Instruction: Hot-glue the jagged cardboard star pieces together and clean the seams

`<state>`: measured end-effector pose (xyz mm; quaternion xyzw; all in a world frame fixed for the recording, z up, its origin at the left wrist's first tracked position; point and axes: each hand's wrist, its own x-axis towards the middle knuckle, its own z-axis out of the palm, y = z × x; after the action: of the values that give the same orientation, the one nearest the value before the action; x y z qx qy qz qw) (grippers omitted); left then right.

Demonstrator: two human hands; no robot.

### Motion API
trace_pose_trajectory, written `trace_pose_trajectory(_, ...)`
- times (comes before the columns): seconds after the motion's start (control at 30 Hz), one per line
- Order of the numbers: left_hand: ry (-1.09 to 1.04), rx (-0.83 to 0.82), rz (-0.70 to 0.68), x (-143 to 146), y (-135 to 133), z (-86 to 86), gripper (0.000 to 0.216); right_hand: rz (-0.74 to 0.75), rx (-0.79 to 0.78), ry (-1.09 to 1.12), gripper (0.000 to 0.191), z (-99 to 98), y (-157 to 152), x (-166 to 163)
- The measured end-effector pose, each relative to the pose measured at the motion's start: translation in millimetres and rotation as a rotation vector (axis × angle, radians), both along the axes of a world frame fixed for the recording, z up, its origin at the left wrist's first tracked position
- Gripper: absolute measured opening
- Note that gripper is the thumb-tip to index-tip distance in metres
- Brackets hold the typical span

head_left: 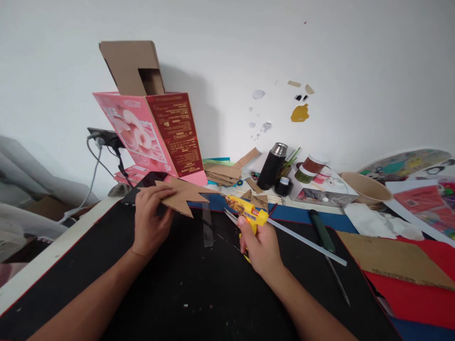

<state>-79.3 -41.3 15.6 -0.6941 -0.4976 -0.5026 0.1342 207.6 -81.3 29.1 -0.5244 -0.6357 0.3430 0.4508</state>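
Observation:
My left hand (151, 220) grips a spiky piece of cut cardboard (183, 193) by its left side, fingers on top and thumb below. In my right hand (263, 248) is a yellow hot glue gun (247, 211), its nozzle pointing left toward the cardboard's long tip. Whether nozzle and cardboard touch, I cannot tell. A long translucent glue stick (309, 240) sticks out of the gun's back end. Partly hidden behind the gun are scissors (230, 216). Beneath the cardboard, a clear ruler (208, 226) lies on the black mat (199, 293).
A pink box (142, 135) stands at back left with a brown carton on top. Behind the mat are cardboard scraps (222, 173), a black thermos (272, 166) and stacked paint jars (311, 168). On the right lie a green-handled pointed tool (322, 231) and a cardboard sheet (394, 259).

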Motion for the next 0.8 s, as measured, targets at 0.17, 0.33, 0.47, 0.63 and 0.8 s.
trace_pose_trajectory(0.17, 0.015, 0.014, -0.006, 0.3, 0.3, 0.4, 0.025, 0.003, 0.006, -0.004, 0.065, -1.4, 0.0, 0.4)
trace_pose_trajectory(0.33, 0.044, 0.01, -0.017, 1.5, -1.8, 1.2, 0.025, 0.002, 0.0, -0.015, 0.065, -2.8, 1.1, 0.7)
trace_pose_trajectory(0.47, 0.033, 0.013, -0.01, 1.0, -1.6, 1.1, 0.023, -0.015, 0.008, -0.02, 0.067, -0.7, 1.4, 1.2)
trace_pose_trajectory(0.63, 0.015, 0.008, 0.001, -0.8, 1.0, -1.1, 0.022, -0.006, 0.018, -0.036, 0.067, -0.6, 0.9, 1.1)
trace_pose_trajectory(0.8, 0.025, 0.008, -0.004, -1.0, 1.1, -1.4, 0.023, -0.003, -0.008, -0.057, 0.066, -4.0, 0.8, 1.3)
